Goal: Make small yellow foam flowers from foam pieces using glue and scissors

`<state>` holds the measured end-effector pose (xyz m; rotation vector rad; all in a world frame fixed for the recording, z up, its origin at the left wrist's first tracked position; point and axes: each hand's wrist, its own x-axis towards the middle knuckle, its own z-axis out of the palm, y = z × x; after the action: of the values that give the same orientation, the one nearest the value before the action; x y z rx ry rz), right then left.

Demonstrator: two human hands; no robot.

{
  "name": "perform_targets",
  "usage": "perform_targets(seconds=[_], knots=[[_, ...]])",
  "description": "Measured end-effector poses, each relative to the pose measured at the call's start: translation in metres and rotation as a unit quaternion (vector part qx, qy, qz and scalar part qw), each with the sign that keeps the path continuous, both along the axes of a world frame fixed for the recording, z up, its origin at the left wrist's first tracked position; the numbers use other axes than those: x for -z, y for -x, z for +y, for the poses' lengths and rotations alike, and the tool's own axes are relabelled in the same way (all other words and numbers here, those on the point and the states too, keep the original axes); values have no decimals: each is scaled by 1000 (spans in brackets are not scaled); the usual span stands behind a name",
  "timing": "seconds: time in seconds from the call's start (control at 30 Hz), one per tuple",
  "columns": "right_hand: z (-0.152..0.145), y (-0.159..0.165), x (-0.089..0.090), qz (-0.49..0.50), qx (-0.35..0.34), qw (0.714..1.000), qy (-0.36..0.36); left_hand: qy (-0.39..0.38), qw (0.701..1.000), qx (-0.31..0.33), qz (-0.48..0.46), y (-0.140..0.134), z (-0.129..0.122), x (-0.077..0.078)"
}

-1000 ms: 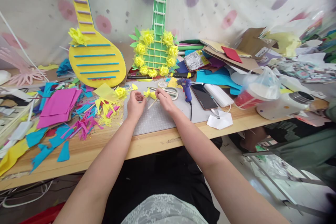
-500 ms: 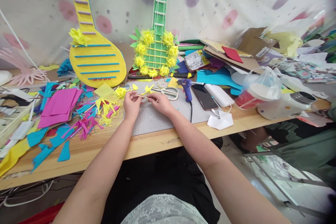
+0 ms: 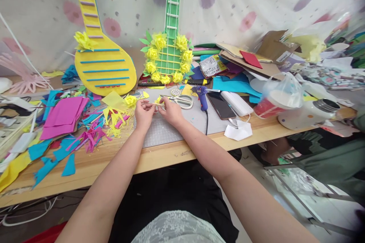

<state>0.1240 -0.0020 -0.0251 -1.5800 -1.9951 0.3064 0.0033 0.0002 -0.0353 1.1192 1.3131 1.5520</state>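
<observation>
Over the grey cutting mat (image 3: 159, 133) my two hands meet, fingertips close together. My left hand (image 3: 144, 114) is closed in a pinch around a thin stick (image 3: 151, 103), which runs roughly level toward the other hand. My right hand (image 3: 171, 113) is closed too, its thumb and fingers pinching at the stick's right end. A small yellow paper piece (image 3: 157, 100) shows by those fingertips; whether it is attached to the stick I cannot tell. Just behind lie scissors (image 3: 184, 101). A yellow paper flower (image 3: 130, 101) rests left of my left hand.
A yellow paper guitar (image 3: 105, 64) and a green one (image 3: 169, 59) ringed with yellow flowers stand behind. Paper scraps (image 3: 88, 136) cover the left. Rightward are a blue glue gun (image 3: 203, 97), a phone (image 3: 221, 105), a bagged cup (image 3: 281, 98) and a jar (image 3: 308, 113). Another person's leg shows right.
My right hand has shifted slightly left, nearer the left one. The yellow piece by its fingertips shows differently. My left hand keeps its pinch on the stick.
</observation>
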Motion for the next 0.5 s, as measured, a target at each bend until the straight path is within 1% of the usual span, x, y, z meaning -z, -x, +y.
perform_targets(seconds=[0.27,0.5], knots=[[1,0,0,-6,13,1000,-2,-8,1000,5,26,-1,-2,0],[1,1,-4,-18,42,999,19,-20,998,12,54,-1,-1,5]])
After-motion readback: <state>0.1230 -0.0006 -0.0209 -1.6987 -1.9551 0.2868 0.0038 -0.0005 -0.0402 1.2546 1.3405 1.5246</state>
